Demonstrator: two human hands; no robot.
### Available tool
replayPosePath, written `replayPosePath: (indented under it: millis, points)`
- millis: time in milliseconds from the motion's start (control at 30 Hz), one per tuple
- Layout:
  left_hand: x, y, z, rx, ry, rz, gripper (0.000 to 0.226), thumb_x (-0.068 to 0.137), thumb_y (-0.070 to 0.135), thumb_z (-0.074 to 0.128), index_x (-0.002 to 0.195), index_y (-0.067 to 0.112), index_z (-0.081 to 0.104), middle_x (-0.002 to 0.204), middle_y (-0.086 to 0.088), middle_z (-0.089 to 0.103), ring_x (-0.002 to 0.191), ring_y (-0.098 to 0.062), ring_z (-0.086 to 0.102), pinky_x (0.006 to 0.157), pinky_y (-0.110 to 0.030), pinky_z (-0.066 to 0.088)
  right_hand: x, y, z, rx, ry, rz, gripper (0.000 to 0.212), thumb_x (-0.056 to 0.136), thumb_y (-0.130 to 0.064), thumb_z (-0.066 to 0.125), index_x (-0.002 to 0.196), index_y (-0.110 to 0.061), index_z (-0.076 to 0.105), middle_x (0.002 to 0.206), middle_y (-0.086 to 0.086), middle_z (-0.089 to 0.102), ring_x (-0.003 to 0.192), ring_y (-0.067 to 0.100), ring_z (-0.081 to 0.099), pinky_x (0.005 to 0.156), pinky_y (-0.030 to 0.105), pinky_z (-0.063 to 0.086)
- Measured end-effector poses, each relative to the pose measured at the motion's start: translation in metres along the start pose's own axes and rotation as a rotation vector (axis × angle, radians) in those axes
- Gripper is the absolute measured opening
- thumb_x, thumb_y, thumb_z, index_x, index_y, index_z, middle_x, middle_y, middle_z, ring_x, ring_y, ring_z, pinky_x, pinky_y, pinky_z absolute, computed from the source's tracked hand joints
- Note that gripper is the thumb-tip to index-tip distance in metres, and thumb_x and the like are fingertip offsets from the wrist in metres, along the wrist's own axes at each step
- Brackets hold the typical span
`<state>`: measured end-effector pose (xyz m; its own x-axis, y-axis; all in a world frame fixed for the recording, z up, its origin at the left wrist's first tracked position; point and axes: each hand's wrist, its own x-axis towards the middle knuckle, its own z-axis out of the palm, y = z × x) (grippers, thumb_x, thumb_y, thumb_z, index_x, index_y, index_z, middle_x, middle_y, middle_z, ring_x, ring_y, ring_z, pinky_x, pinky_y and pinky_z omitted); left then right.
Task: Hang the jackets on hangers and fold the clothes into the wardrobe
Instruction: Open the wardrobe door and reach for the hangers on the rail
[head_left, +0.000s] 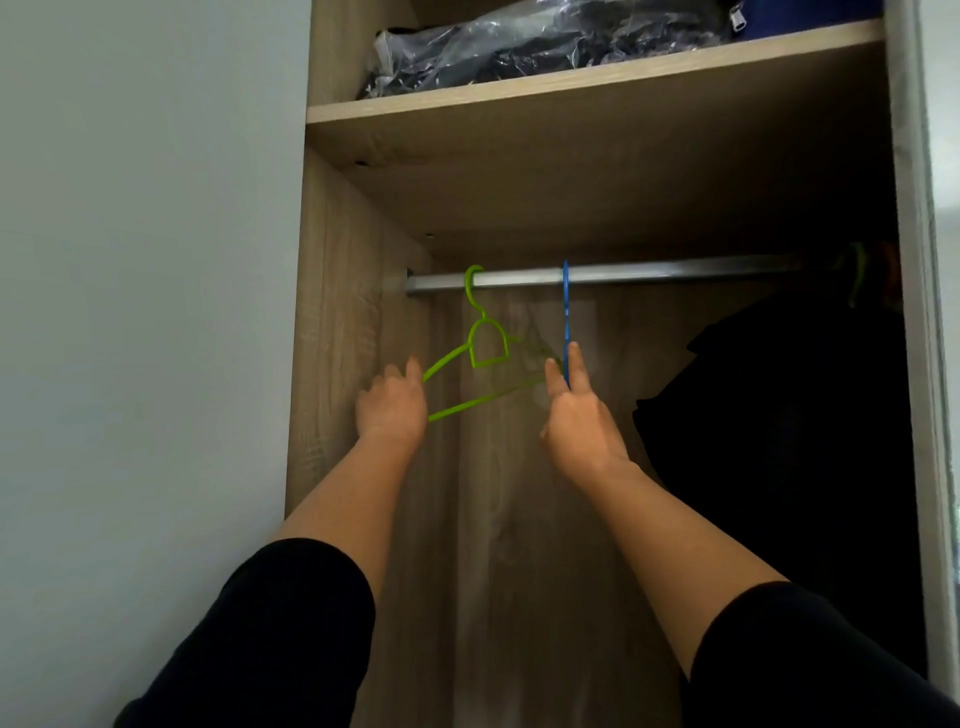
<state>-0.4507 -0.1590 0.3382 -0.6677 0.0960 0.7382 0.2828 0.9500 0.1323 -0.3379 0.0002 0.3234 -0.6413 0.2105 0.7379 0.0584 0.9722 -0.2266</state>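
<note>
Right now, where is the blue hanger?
In the head view the blue hanger hangs edge-on from the metal rail, just right of the green hanger, with the right hand at its lower end.
</note>
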Motion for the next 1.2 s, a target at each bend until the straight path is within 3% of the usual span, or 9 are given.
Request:
replayPosePath:
  millis: [167,567,633,700,800,1033,1200]
  points:
    - [-0.005,0.009,-0.001,-0.153,0.04,0.032,0.034,0.101,0.02,0.034,0.121,-0.002,0.051,0.122,-0.022,0.051,0.113,-0.041,0.054,0.091,-0.044,0.044,-0.003,0.001,-0.003,-0.008,-0.002,-0.004,0.068,0.089,-0.001,0.045,0.149,-0.011,0.015,0.158,0.005,-0.013,0.126,0.033,0.046,0.095,0.032,0.041]
    - [-0.011,0.02,-0.024,-0.36,0.313,0.004,0.03,0.1,0.018,0.036,0.11,-0.005,0.053,0.115,-0.025,0.051,0.099,-0.046,0.056,0.082,-0.048,0.043,-0.001,0.005,-0.002,-0.003,-0.026,-0.027,0.065,0.09,-0.001,0.042,0.149,-0.007,0.015,0.159,0.005,-0.011,0.122,0.032,0.05,0.091,0.033,0.043]
    - [-0.015,0.018,-0.029,-0.354,0.331,0.009,0.03,0.1,0.019,0.036,0.109,-0.004,0.053,0.114,-0.025,0.051,0.097,-0.046,0.055,0.081,-0.047,0.042,-0.001,0.004,-0.002,-0.024,-0.016,-0.054,0.062,0.094,-0.011,0.04,0.149,-0.007,0.012,0.159,0.008,-0.009,0.132,0.029,0.04,0.099,0.033,0.038]
    - [-0.022,0.014,-0.035,-0.355,0.344,0.01,0.03,0.1,0.019,0.036,0.109,-0.005,0.053,0.112,-0.026,0.051,0.096,-0.046,0.055,0.079,-0.046,0.042,-0.001,0.002,-0.004,-0.063,0.024,-0.102,0.062,0.097,-0.023,0.038,0.15,-0.01,0.01,0.159,0.009,-0.006,0.144,0.027,0.018,0.113,0.036,0.022]
    - [-0.035,0.004,-0.051,-0.324,0.36,0.007,0.03,0.1,0.019,0.036,0.109,-0.004,0.053,0.11,-0.026,0.051,0.095,-0.046,0.054,0.079,-0.047,0.041,-0.003,-0.005,-0.015,-0.111,0.1,-0.17,0.064,0.096,-0.033,0.037,0.151,-0.015,0.008,0.159,0.008,-0.005,0.147,0.023,-0.005,0.117,0.047,0.0]
    - [-0.09,-0.026,-0.101,-0.23,0.474,0.011,0.038,0.098,0.016,0.041,0.134,0.011,0.049,0.101,-0.028,0.053,0.09,-0.044,0.054,0.081,-0.044,0.043,-0.026,-0.038,-0.047,-0.026,0.218,-0.394,0.065,0.095,-0.031,0.036,0.151,-0.013,0.008,0.159,0.004,-0.004,0.146,0.018,-0.01,0.116,0.047,-0.008]
    - [-0.155,-0.052,-0.155,-0.121,0.519,-0.019,0.034,0.096,0.014,0.046,0.128,0.017,0.056,0.086,-0.022,0.053,0.078,-0.038,0.053,0.072,-0.036,0.041,-0.058,-0.069,-0.059,0.162,0.171,-0.489,0.064,0.096,-0.026,0.035,0.15,-0.01,0.007,0.159,0.005,-0.002,0.147,0.019,-0.008,0.118,0.042,-0.004]
